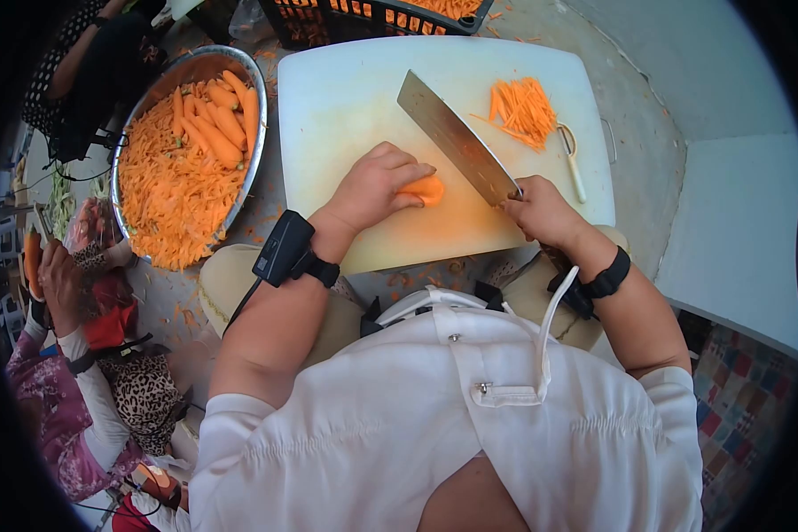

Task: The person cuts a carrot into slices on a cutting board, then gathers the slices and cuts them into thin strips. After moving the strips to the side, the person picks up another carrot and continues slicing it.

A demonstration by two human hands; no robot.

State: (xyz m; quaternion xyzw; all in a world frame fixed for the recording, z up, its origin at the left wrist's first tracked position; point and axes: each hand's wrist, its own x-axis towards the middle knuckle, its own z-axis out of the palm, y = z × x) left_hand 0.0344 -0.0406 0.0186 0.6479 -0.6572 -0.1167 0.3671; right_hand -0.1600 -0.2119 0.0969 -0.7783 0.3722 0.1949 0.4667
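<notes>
My left hand (387,183) is closed around a piece of carrot (428,190) on the white cutting board (346,106). My right hand (541,211) grips the handle of a wide cleaver (459,140). The blade slants up and to the left, apart from the carrot and to its right. A pile of carrot strips (525,113) lies at the board's upper right, with a peeler (573,164) beside it. Orange stains mark the board around the carrot.
At the left stands a metal basin (259,168) of whole carrots (217,124) and peelings (168,195). A black crate (355,25) of shredded carrot is beyond the board. Another person's hand (59,282) holds a carrot (33,262) at the far left.
</notes>
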